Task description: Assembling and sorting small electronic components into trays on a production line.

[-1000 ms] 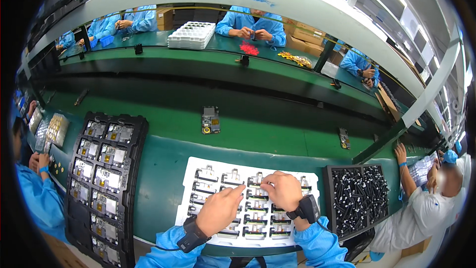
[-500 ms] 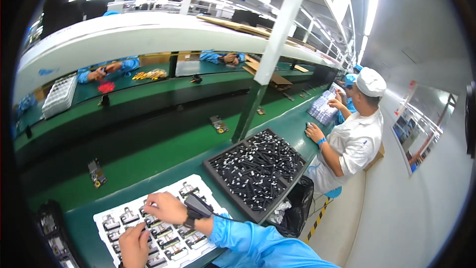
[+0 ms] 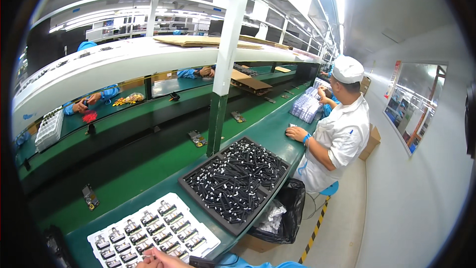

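My right hand [image 3: 166,258] is at the lower edge, over the near side of a white plastic tray [image 3: 208,240]. Its fingers are closed in a pinch; what they hold, if anything, is too small to make out. Below them, fingertips that seem to be my left hand [image 3: 145,265] show, cut off by the frame. A dark device [image 3: 202,262] with a cable sits on my right wrist. Rows of small metal-and-black assemblies [image 3: 148,218] fill the tray's pockets.
Right of the tray stands a black tray [image 3: 186,184] heaped with black, white-tipped cylinders [image 3: 238,178]. A black bin bag [image 3: 292,208] hangs beside the bench. Circuit modules [image 3: 90,197] lie on the green conveyor. A white-clad co-worker [image 3: 342,119] sits right; others work across the line.
The view has shifted, and the trays and co-worker appear further left. Both hands have drawn back from over the white tray to the lower edge, close together.
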